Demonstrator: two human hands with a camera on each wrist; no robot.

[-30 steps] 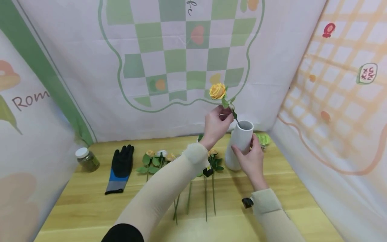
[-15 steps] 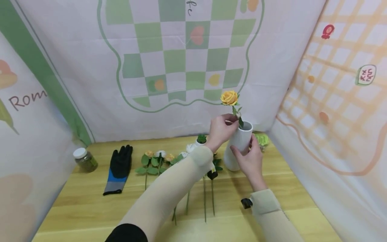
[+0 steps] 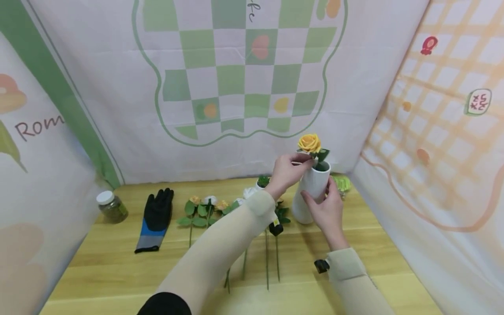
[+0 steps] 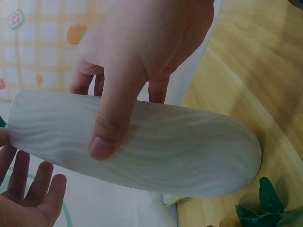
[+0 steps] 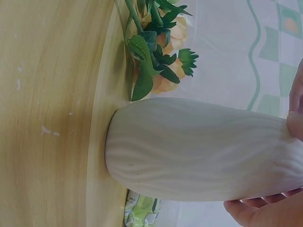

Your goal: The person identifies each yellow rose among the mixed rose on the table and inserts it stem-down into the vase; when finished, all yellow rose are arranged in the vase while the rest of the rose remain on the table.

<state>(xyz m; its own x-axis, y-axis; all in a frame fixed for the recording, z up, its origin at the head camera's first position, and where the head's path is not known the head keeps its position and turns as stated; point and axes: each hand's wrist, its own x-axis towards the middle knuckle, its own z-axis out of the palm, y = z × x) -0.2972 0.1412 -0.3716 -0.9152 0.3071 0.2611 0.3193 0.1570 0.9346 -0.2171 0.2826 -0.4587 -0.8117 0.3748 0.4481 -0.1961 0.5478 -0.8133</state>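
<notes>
A yellow rose (image 3: 309, 143) stands with its stem inside the mouth of a tall white ribbed vase (image 3: 309, 197), its bloom just above the rim. At that rim, my left hand (image 3: 289, 171) pinches the rose below its head; the exact grip is partly hidden. Lower down, my right hand (image 3: 330, 210) holds the vase body from the right. In the left wrist view, the right thumb (image 4: 106, 137) lies across the vase wall (image 4: 189, 151), and the left hand (image 4: 33, 205) is by the mouth with several fingers loosely bent. The vase is tilted slightly.
Several flowers (image 3: 202, 214) with long stems lie mid-table, partly behind the left sleeve. A small potted plant (image 3: 262, 180) stands behind them. Left are a black and blue glove (image 3: 155, 216) and a white-lidded jar (image 3: 112, 208). A green packet (image 3: 341, 183) sits behind the vase.
The rose has moved right and down, its stem sinking deeper into the vase until the bloom is near the rim. My left hand followed it; the right hand has kept its hold.
</notes>
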